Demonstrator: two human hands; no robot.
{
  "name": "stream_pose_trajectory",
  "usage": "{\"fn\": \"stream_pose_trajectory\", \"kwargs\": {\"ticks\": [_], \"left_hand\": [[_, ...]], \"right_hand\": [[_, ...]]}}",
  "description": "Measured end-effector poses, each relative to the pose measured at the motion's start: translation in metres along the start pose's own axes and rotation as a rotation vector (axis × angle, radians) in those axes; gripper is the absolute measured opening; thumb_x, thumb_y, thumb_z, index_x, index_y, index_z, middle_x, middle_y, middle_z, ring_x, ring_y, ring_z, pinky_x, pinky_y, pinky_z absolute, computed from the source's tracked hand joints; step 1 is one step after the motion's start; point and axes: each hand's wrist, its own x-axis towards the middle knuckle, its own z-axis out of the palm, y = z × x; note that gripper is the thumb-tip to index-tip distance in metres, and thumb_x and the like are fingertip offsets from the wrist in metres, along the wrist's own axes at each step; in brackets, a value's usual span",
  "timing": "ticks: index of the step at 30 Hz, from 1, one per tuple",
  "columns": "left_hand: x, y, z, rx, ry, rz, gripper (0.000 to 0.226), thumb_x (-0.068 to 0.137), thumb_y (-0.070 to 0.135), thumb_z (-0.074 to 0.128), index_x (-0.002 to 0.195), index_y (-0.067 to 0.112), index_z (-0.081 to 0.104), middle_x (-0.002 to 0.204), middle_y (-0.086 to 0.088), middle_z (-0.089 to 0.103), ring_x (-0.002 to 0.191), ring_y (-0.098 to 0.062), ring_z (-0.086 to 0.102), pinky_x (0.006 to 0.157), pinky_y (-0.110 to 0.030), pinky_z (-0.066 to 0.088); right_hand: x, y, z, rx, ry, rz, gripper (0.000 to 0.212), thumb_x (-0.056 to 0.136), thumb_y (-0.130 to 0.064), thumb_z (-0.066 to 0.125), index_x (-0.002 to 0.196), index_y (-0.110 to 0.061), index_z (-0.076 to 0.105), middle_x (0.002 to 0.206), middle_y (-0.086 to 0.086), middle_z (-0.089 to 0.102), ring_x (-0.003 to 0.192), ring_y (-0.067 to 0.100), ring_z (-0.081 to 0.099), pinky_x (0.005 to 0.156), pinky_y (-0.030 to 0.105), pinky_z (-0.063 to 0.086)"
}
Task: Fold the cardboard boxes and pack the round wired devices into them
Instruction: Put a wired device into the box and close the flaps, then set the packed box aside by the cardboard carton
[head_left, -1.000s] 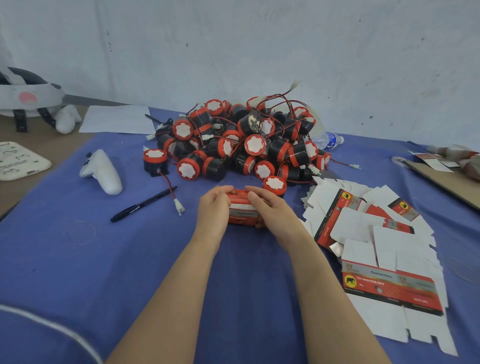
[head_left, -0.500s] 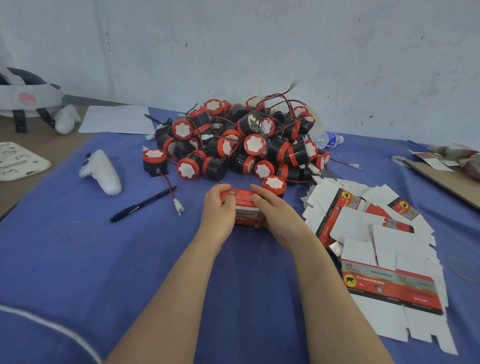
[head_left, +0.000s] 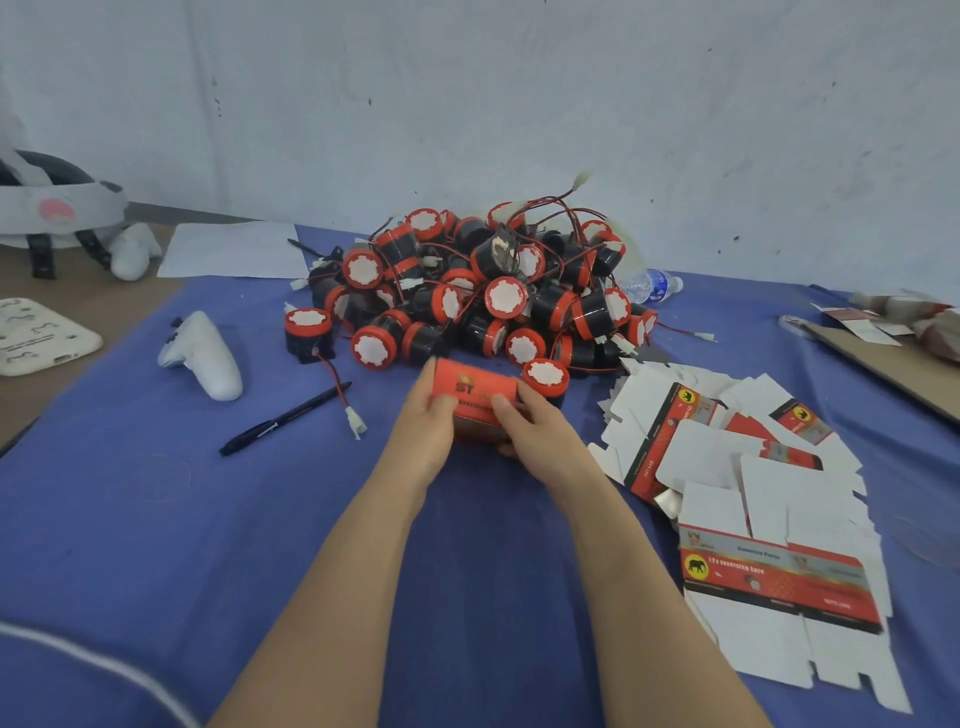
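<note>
The left hand (head_left: 426, 426) and right hand (head_left: 540, 436) gripped one folded red cardboard box (head_left: 472, 389) mid blue-covered surface (head_left: 156, 493). Behind it, the heap of round black-and-red wired devices (head_left: 467, 301) lay unpacked. Flat red-and-white cardboard blanks (head_left: 753, 478) lay toward the right edge, so most work apparently remained.

Two bare forearms reach forward and converge.
Left hand (head_left: 423, 422) and right hand (head_left: 541, 437) each grip one end of the box (head_left: 475, 385).
</note>
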Motion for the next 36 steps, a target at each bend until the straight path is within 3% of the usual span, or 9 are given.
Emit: {"fn": "stream_pose_trajectory", "kwargs": {"ticks": [3, 9, 13, 16, 20, 25, 29, 32, 36], "left_hand": [[-0.002, 0.003, 0.006, -0.218, -0.036, 0.103, 0.045, 0.104, 0.028, 0.035, 0.147, 0.041, 0.027, 0.141, 0.003, 0.049, 0.125, -0.011, 0.051, 0.100, -0.026, 0.044], [-0.023, 0.039, 0.051, -0.317, -0.050, 0.184, 0.039, 0.102, 0.018, 0.044, 0.138, 0.032, 0.043, 0.128, -0.005, 0.060, 0.111, -0.016, 0.063, 0.086, -0.025, 0.055], [-0.061, 0.095, 0.156, -0.355, -0.318, 0.217, 0.036, 0.102, 0.015, 0.042, 0.138, 0.022, 0.045, 0.119, -0.008, 0.064, 0.096, -0.015, 0.068, 0.077, -0.027, 0.057], [-0.129, 0.134, 0.265, -0.361, -0.587, 0.187, 0.036, 0.103, 0.016, 0.041, 0.139, 0.017, 0.044, 0.124, -0.013, 0.061, 0.099, -0.021, 0.066, 0.082, -0.034, 0.056], [-0.257, 0.160, 0.380, -0.196, -0.952, 0.223, 0.035, 0.102, 0.019, 0.040, 0.136, 0.016, 0.046, 0.131, -0.012, 0.057, 0.120, -0.028, 0.055, 0.106, -0.045, 0.042], [-0.359, 0.154, 0.423, 0.026, -1.270, 0.192, 0.047, 0.104, 0.038, 0.031, 0.135, 0.007, 0.049, 0.135, -0.011, 0.054, 0.124, -0.023, 0.050, 0.107, -0.036, 0.038], [-0.342, 0.155, 0.405, -0.168, -1.067, 0.150, 0.025, 0.102, 0.030, 0.039, 0.102, 0.014, 0.058, 0.089, 0.004, 0.061, 0.077, -0.006, 0.056, 0.064, -0.012, 0.047], [-0.286, 0.153, 0.381, -0.189, -0.781, 0.227, 0.024, 0.097, 0.022, 0.046, 0.114, 0.009, 0.058, 0.112, -0.008, 0.064, 0.103, -0.020, 0.061, 0.091, -0.030, 0.050], [-0.186, 0.121, 0.315, 0.028, -0.330, 0.266, 0.037, 0.093, 0.016, 0.050, 0.127, 0.003, 0.053, 0.139, -0.015, 0.047, 0.128, -0.028, 0.045, 0.107, -0.038, 0.036]], "right_hand": [[-0.001, -0.006, 0.002, 0.268, 0.054, -0.134, 0.052, 0.101, -0.033, 0.045, 0.149, -0.033, 0.026, 0.128, -0.005, 0.057, 0.117, 0.009, 0.056, 0.100, 0.029, 0.046], [-0.034, -0.024, -0.043, 0.397, 0.258, -0.227, 0.047, 0.100, -0.023, 0.049, 0.144, -0.030, 0.035, 0.102, -0.012, 0.068, 0.093, 0.004, 0.067, 0.080, 0.022, 0.055], [-0.106, -0.045, -0.143, 0.453, 0.633, -0.227, 0.034, 0.099, -0.025, 0.050, 0.133, -0.029, 0.046, 0.082, -0.012, 0.071, 0.072, 0.005, 0.066, 0.066, 0.022, 0.055], [-0.196, -0.056, -0.235, 0.269, 1.024, -0.206, 0.027, 0.102, -0.022, 0.042, 0.126, -0.017, 0.052, 0.102, 0.003, 0.066, 0.082, 0.013, 0.062, 0.070, 0.029, 0.054], [-0.333, -0.049, -0.326, -0.144, 1.452, 0.135, 0.037, 0.103, -0.025, 0.034, 0.133, -0.006, 0.045, 0.129, 0.012, 0.055, 0.119, 0.026, 0.051, 0.099, 0.034, 0.041], [-0.427, -0.033, -0.355, -0.421, 1.696, 0.580, 0.060, 0.099, -0.023, 0.037, 0.152, -0.013, 0.011, 0.160, 0.011, 0.008, 0.147, 0.030, -0.002, 0.118, 0.044, 0.002], [-0.403, -0.036, -0.338, -0.293, 1.603, 0.147, 0.045, 0.099, -0.013, 0.039, 0.144, -0.011, 0.036, 0.138, 0.000, 0.046, 0.128, 0.014, 0.040, 0.098, 0.017, 0.027], [-0.348, -0.042, -0.305, -0.137, 1.413, -0.077, 0.025, 0.096, -0.011, 0.044, 0.116, -0.015, 0.059, 0.099, -0.008, 0.060, 0.093, 0.008, 0.056, 0.077, 0.016, 0.040], [-0.261, -0.025, -0.246, -0.027, 1.057, -0.069, 0.021, 0.095, -0.007, 0.044, 0.102, -0.011, 0.064, 0.087, 0.004, 0.068, 0.080, 0.016, 0.062, 0.076, 0.029, 0.048]]}}
